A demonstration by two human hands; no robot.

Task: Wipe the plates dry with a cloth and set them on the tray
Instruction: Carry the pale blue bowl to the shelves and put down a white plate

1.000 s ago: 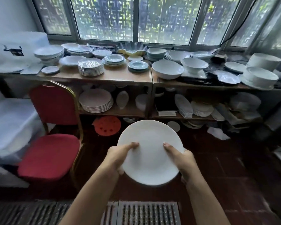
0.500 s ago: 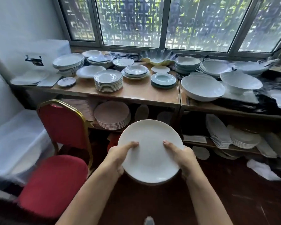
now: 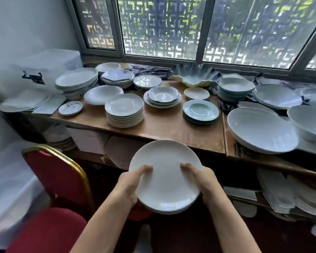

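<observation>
A person holds a white plate [image 3: 167, 177] w/ both hands in front of a wooden table [image 3: 164, 126] stacked w/ crockery. Left hand [image 3: 129, 185] and right hand [image 3: 202, 180] grip opposite rims, thumbs on top. Red chair [image 3: 58, 181] at left.

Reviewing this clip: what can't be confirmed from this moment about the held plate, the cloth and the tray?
- Fingers under the white plate: head view, hidden by the plate; only the thumbs of the left hand and right hand show on top.
- Plates beneath it: only rim edges show at the bottom; count unclear.
- Cloth and tray: neither identifiable in view.
- Lower shelf stacks: dim, blurred.
</observation>
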